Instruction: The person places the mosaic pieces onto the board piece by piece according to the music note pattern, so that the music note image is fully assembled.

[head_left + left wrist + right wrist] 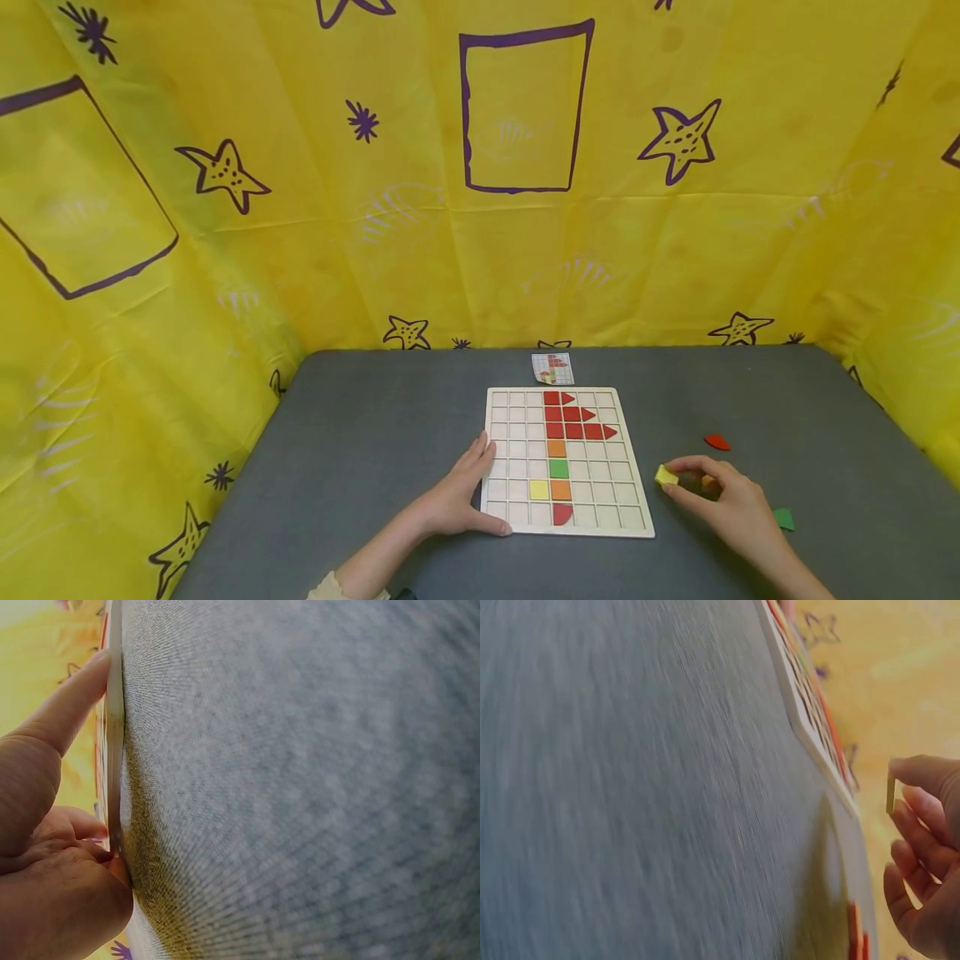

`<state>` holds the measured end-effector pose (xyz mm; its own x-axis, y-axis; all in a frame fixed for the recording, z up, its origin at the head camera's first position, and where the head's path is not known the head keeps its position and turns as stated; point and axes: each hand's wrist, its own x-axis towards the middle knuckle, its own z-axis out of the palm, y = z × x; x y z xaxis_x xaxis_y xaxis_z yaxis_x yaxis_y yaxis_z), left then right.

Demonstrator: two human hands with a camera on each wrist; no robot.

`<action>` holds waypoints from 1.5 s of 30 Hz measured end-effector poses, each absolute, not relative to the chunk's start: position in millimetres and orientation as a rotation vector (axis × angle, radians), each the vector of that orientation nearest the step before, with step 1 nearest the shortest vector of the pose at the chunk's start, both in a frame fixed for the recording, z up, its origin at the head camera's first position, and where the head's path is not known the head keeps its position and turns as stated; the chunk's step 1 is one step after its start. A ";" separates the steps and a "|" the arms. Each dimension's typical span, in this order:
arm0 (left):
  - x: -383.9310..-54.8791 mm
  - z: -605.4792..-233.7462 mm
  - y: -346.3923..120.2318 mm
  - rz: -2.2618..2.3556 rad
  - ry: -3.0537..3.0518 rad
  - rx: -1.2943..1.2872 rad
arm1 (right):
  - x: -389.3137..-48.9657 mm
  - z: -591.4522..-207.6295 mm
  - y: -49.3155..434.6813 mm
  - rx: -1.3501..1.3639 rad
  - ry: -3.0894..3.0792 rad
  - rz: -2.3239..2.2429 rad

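A white grid board (517, 458) lies on the dark table, with red, orange, green and yellow tiles set in some of its squares. My left hand (457, 492) rests along the board's left edge, fingers at the side and thumb at the near corner. In the left wrist view the thumb touches the board's rim (115, 735). Right of the board, my right hand (731, 504) pinches a small yellow tile (665, 476) between thumb and fingertips. The right wrist view shows that tile (891, 792) edge-on, lifted off the table.
A small printed pattern card (552, 368) lies behind the board. Loose pieces lie near the right hand: a red piece (717, 442), a green piece (783, 519) and an orange one (708, 482) partly hidden under the fingers. A yellow patterned cloth (420, 267) hangs around the table.
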<state>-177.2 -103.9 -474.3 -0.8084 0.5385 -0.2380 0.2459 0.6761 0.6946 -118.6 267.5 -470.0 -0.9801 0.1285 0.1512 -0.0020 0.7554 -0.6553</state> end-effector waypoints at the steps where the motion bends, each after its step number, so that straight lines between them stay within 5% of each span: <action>1: -177.1 -474.2 -103.9 0.933 2.462 0.609 | -119.2 -470.9 262.2 -0.071 -2.763 1.045; 11: -177.0 -474.3 -103.1 0.927 2.472 0.604 | -120.4 -477.0 205.2 0.117 -2.766 1.226; 29: -178.5 -475.8 -103.5 0.929 2.473 0.626 | -135.4 -497.1 147.9 0.928 -2.417 1.048; 45: -177.6 -475.2 -103.8 0.912 2.477 0.625 | -139.6 -500.0 140.0 0.929 -2.452 1.024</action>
<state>-177.6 -103.8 -475.2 -0.8080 0.5415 -0.2324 0.2615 0.6829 0.6821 -139.6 140.0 -500.0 -0.7350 -0.4428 0.5136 -0.6765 0.5304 -0.5109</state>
